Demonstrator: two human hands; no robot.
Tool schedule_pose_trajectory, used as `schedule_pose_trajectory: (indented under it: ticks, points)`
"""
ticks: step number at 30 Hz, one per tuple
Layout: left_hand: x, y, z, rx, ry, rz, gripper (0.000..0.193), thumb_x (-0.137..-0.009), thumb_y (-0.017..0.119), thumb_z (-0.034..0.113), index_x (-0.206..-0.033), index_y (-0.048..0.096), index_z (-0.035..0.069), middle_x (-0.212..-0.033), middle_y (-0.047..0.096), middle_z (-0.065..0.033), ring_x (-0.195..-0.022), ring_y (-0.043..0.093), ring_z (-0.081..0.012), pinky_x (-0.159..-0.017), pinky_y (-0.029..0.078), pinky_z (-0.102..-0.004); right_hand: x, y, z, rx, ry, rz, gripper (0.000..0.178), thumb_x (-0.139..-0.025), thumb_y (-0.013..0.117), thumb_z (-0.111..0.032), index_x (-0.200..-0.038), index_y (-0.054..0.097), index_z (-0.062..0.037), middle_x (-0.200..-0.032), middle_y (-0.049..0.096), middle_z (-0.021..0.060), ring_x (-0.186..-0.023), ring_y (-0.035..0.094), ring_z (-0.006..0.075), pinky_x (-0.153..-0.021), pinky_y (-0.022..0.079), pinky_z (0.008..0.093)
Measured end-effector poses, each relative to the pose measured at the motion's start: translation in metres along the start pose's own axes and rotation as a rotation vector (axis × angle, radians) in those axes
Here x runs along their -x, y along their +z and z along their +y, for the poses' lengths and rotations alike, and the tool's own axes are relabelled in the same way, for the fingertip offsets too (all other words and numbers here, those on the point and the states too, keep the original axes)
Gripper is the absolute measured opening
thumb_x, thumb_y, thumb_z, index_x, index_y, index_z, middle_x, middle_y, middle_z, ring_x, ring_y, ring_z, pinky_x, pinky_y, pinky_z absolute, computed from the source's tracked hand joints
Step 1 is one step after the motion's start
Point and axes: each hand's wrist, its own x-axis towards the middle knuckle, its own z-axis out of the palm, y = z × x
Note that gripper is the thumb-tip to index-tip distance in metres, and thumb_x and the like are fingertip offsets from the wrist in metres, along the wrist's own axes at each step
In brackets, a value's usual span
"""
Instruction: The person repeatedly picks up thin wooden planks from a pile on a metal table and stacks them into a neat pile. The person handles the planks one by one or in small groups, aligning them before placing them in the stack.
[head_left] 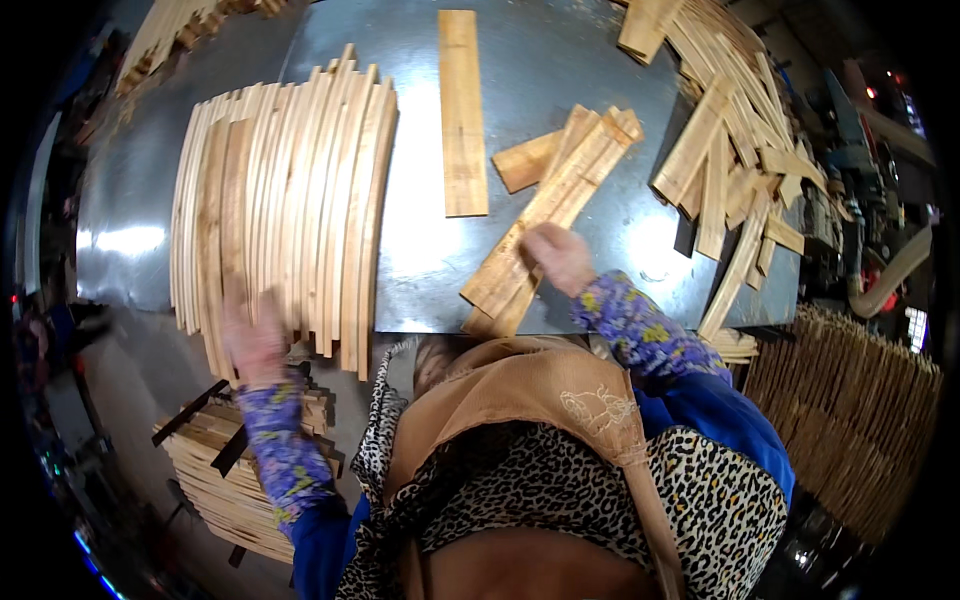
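Pale wooden strips (300, 190) lie side by side in a wide row on the left of the metal table (415, 290), their near ends jutting past its front edge. My left hand (255, 338), blurred, is over those near ends with its fingers stretched out and apart, beside a darker brown strip (212, 230). On the right, several flat wooden boards (545, 215) lie crossed in a loose pile. My right hand (560, 258) has its fingers curled on the edge of the upper boards. A single wider board (463, 120) lies flat between the row and the pile.
A jumbled heap of short boards (735, 160) covers the table's right end. Stacked strips (225, 480) stand low at the left on dark metal supports. At the right is a tall stack of wood (850, 410), with machinery and a hose (895, 275) beyond.
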Motion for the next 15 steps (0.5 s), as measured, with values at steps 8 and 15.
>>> schedule_pose_trajectory:
  ticks: [8,15]
  points:
    - [0.17,0.279,0.067,-0.849,0.518,-0.809,0.121,-0.074,0.093,0.054,-0.167,0.035,0.002,-0.161,0.046,-0.0306,-0.154,0.042,-0.0408,-0.127,0.036,-0.0486,-0.028,0.006,0.091,-1.135,0.296,0.212,0.053,-0.11,0.063,-0.05,-0.138,0.062,-0.0051,-0.104,0.075,0.0081,-0.09,0.072,0.0197,-0.074,0.06,0.0339]
    - [0.102,0.305,0.079,-0.075,-0.068,-1.098,0.101,-0.077,0.081,0.015,-0.165,0.035,-0.003,-0.145,0.061,-0.0235,-0.134,0.06,-0.0331,-0.119,0.046,-0.0396,-0.065,-0.024,0.003,-1.029,0.11,-0.092,0.085,-0.102,0.066,-0.061,-0.158,0.047,-0.0008,-0.142,0.066,0.0232,-0.128,0.067,0.0342,-0.104,0.057,0.0437]
